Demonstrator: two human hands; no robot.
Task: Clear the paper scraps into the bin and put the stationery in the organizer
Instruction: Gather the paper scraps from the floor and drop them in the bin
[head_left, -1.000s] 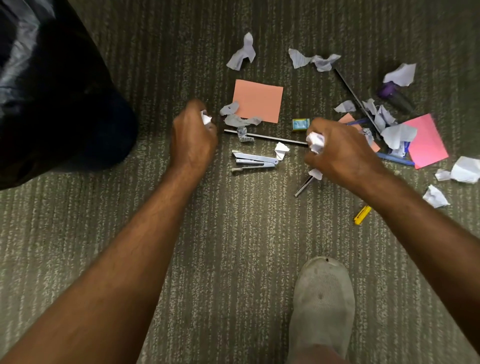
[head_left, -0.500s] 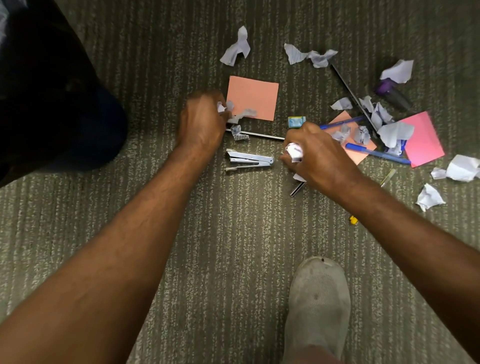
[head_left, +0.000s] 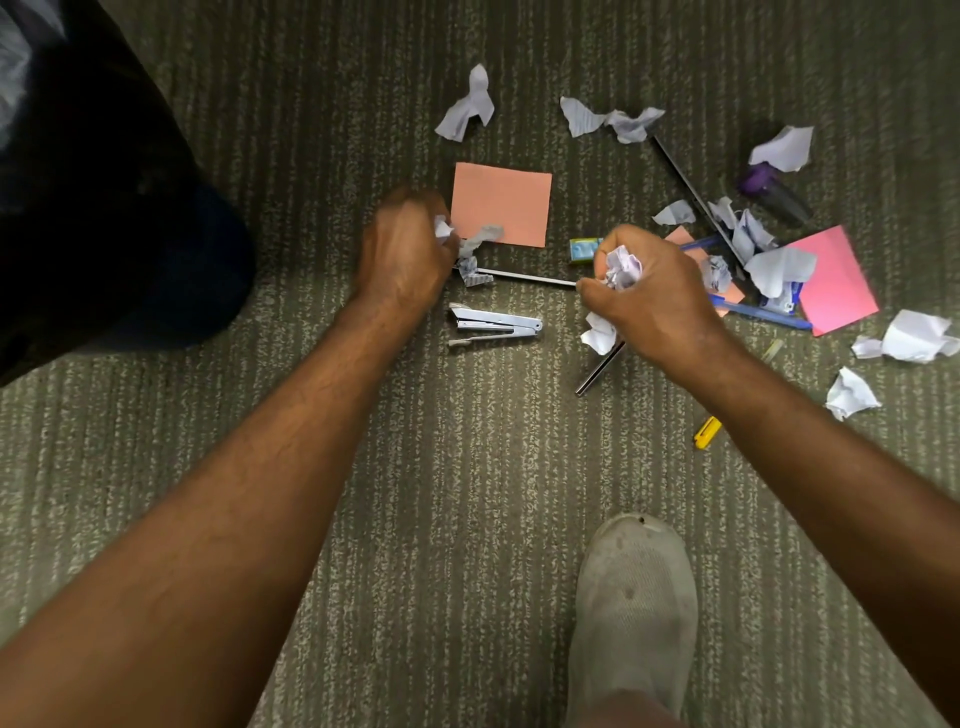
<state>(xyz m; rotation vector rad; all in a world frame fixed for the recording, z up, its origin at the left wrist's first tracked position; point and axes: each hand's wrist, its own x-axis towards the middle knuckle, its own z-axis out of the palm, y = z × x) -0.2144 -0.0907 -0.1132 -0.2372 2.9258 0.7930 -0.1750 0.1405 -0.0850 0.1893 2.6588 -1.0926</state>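
Since the earlier frame, the left hand (head_left: 402, 254) sits slightly nearer the orange note (head_left: 500, 203), its grip pinching a scrap (head_left: 441, 227). Right hand (head_left: 649, 296) grips crumpled paper (head_left: 621, 270) (fist closed). Stapler (head_left: 496, 325) lies between them at 6 o'clock; black bin (head_left: 104, 197) at 9 o'clock.

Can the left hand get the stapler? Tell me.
Probably yes: the stapler lies bare on the carpet just right of the left hand, nothing over it. But that hand already holds paper scraps.
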